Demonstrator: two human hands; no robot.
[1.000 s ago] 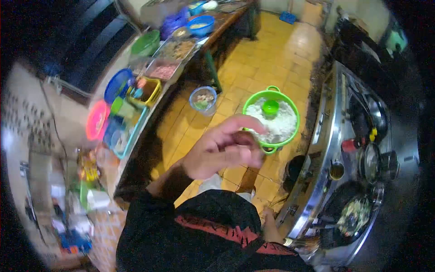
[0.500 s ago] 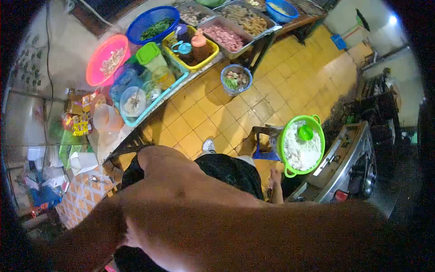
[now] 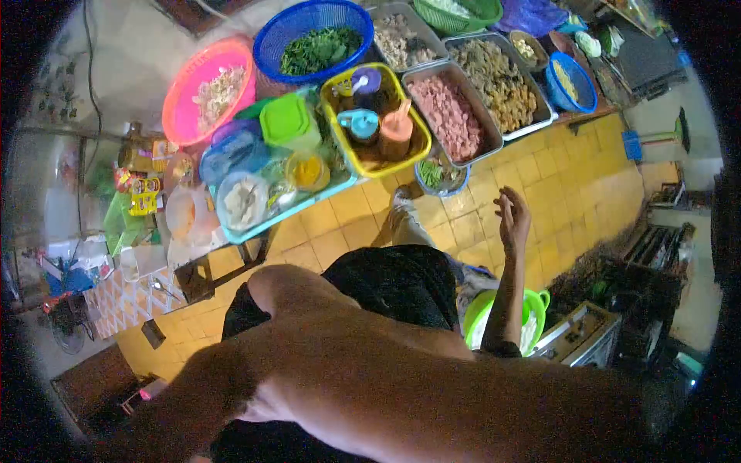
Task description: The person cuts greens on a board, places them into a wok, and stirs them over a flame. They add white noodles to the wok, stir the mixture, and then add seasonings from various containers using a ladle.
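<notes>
In the head view my right hand point(image 3: 512, 222) is raised over the yellow tiled floor, its fingers apart and nothing in them. The nearest thing ahead is a metal tray point(image 3: 499, 145) of pink chopped meat on the long table. Below my right forearm stands a green basin point(image 3: 474, 312) with white contents, partly covered by the arm. A small blue-rimmed bucket point(image 3: 443, 194) with green vegetables sits on the floor, partly behind the tray. A large bare arm point(image 3: 370, 363) crosses the foreground. My left hand is out of sight.
The table holds a blue basket point(image 3: 259, 48) of leafy greens, a pink basin point(image 3: 174, 116), a yellow basket point(image 3: 386, 170) with lidded jugs, a turquoise tray point(image 3: 297, 204) of containers and another metal tray point(image 3: 544, 119) of food. A metal counter point(image 3: 594, 336) stands at right.
My right hand has risen from low beside the green basin to higher up, over the floor. The view has shifted, so the table looks nearer and the green basin sits lower.
</notes>
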